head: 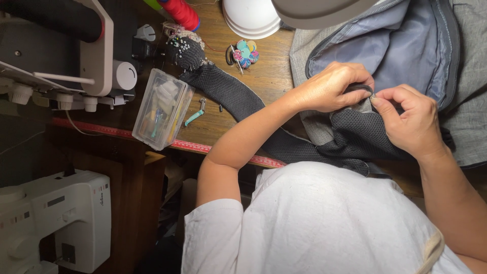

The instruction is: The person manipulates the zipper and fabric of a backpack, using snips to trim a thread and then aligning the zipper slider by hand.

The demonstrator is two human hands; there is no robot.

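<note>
Nearest to the camera, a white shirt (324,218) is seen, and at the near left a white sewing machine (56,218) stands below the table edge. Just beyond the shirt, a black mesh strap (355,134) is held over the near edge of the wooden table (223,122). The left hand (329,89) is closed on the fabric at the top of the strap, with the fingers curled around it. The right hand (411,122) is just beside it, and a small metal pin (373,96) is pinched between its thumb and forefinger. The two hands almost touch. Behind them a grey bag (406,45) with a light lining lies open at the far right. To the left, a clear plastic box (162,109) rests on a red measuring tape (193,147). Farther away, a dark pincushion (185,50), a red thread spool (182,12) and a white bowl (251,18) are placed.
</note>
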